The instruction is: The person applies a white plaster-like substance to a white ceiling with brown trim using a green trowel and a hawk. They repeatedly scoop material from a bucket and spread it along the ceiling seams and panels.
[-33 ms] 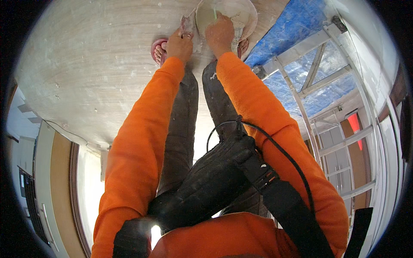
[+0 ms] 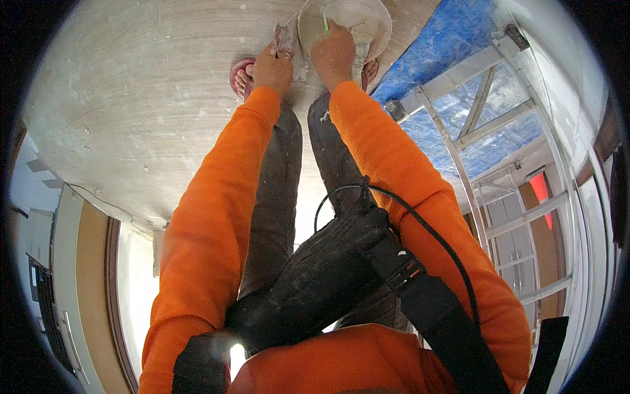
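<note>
Both arms, in orange sleeves, reach forward to the floor between my feet. My left hand [image 2: 272, 69] is closed around a putty knife [image 2: 283, 38] smeared with whitish paste, just left of a round basin [image 2: 387, 49]. Over the near part of that basin, my right hand [image 2: 333, 54] is closed on a tool with a green handle [image 2: 326, 23]; its working end is hidden or cannot be made out. Pale, wet-looking paste [image 2: 351, 14] lies in the basin, with streaks on its near wall.
A blue tarp [image 2: 420, 62] covers the floor at the right, under a metal ladder [image 2: 453, 148]. My sandalled left foot [image 2: 243, 77] stands beside the left hand. A black strap bag [image 2: 315, 276] with a cable hangs before me. A thin cord [image 2: 98, 197] runs along the left.
My right hand has shifted slightly left over the basin, and more of the green handle shows. The left hand stays nearly still with the putty knife.
</note>
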{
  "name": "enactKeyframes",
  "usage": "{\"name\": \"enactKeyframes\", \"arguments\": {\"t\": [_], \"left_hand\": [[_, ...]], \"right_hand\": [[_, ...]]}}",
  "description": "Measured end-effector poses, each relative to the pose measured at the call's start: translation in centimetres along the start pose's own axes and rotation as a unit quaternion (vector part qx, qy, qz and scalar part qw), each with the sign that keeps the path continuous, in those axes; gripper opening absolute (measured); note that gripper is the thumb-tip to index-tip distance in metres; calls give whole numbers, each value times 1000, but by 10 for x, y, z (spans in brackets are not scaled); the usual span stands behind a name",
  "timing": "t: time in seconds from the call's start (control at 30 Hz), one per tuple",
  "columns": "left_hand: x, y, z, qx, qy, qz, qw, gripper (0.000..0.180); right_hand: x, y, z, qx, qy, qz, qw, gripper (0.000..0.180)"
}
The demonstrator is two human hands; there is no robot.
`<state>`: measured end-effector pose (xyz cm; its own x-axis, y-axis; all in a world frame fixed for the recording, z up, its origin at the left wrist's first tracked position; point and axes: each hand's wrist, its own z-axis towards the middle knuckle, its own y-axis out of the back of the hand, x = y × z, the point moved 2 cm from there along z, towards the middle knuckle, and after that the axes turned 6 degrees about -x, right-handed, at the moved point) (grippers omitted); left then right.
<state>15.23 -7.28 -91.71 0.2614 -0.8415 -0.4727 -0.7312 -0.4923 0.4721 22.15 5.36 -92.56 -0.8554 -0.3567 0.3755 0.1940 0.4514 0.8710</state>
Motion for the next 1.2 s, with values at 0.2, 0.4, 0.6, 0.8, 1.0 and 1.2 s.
{"name": "enactKeyframes", "arguments": {"t": [0.2,0.4,0.6,0.8,1.0,1.2], "left_hand": [[-1,11,-4,-14,2,23,1000,35],[-12,7,-7,43,68,-80,994,27],[-1,7,-4,30,69,-62,995,28],[10,-2,5,10,-30,-25,999,27],[3,-3,6,-6,-103,43,994,35],[-12,3,7,33,-62,33,997,35]], "right_hand": [[-22,34,4,18,-98,-1,995,32],[-22,-3,-7,-72,-145,109,981,36],[-21,18,-28,-8,-111,59,992,42],[-26,33,-45,-26,-128,66,989,38],[-32,-22,-55,-68,-264,206,940,38],[-34,-35,-54,-78,-408,394,820,36]]}}
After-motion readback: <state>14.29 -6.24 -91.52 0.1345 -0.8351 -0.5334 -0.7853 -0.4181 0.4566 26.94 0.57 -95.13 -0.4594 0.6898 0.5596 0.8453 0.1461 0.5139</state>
